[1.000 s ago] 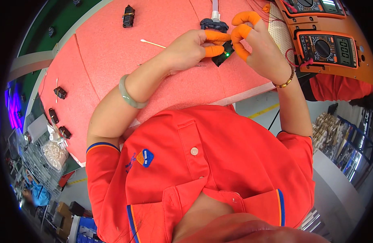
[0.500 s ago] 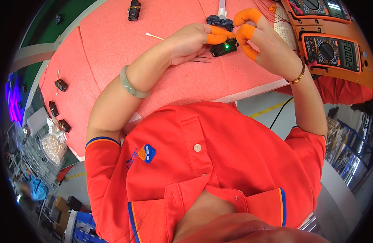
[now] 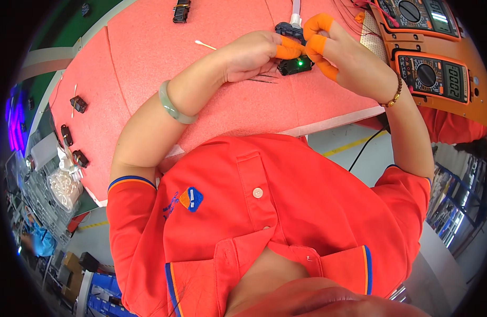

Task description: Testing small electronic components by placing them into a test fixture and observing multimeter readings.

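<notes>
Across the pink-padded desk [image 3: 148,113]: right hand [image 3: 354,62], fingers [image 3: 328,70] curled; left hand [image 3: 254,57], fingers drawn together; what either grasps, cannot tell. Black module [image 3: 290,67], lit green, by the left fingertips. Cotton swab [image 3: 205,45], farther left. Light, steady pressure probably suits so small a module.

- Upper centre: orange-covered fingertips of the left hand [image 3: 254,55] and right hand [image 3: 352,63] crowd together, hiding whatever lies between them.
- Below those fingertips, the green-lit black module [image 3: 295,66] is partly covered; its fine details are too small to tell.
- The dark blue fixture [image 3: 288,29] is partly behind the right fingers; its pale cable [image 3: 296,6] leaves the top edge.
- The cotton swab's [image 3: 205,45] far end is hidden by the left wrist.
- Upper right: the upper multimeter [image 3: 412,16] is cut off by the top edge.
- Lower left: a blue-clad person [image 3: 41,242] is blurred.
</notes>
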The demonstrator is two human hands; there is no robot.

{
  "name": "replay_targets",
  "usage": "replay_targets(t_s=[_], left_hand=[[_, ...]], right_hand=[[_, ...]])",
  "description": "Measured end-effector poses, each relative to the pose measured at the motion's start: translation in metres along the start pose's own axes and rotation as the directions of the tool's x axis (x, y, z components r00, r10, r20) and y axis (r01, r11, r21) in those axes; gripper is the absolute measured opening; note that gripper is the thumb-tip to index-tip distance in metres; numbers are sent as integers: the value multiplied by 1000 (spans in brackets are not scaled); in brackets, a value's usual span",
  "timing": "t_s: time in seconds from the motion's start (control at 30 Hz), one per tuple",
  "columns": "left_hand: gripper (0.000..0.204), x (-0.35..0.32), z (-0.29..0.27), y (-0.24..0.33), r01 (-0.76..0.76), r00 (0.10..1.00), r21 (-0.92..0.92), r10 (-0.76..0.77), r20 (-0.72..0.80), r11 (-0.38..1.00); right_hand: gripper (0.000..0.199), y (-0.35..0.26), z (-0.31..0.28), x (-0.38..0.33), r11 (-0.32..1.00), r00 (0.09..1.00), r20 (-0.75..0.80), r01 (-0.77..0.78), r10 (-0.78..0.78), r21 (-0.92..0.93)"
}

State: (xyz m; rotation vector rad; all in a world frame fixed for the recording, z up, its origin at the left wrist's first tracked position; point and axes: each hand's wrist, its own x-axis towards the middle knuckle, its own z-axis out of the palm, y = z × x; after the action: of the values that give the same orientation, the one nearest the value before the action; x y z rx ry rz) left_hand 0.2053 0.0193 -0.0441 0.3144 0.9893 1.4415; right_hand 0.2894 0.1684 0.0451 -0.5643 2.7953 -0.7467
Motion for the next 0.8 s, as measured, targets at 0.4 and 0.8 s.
replay_targets(t_s=[0.4, 0.8], left_hand=[[25, -5, 4, 5, 24, 999, 39, -25, 23, 999], [31, 7, 0, 5, 40, 980, 34, -46, 193, 999]], right_hand=[[22, 4, 5, 6, 980, 990, -36, 132, -139, -150], [29, 65, 14, -7, 634, 877, -199, -144, 437, 760]])
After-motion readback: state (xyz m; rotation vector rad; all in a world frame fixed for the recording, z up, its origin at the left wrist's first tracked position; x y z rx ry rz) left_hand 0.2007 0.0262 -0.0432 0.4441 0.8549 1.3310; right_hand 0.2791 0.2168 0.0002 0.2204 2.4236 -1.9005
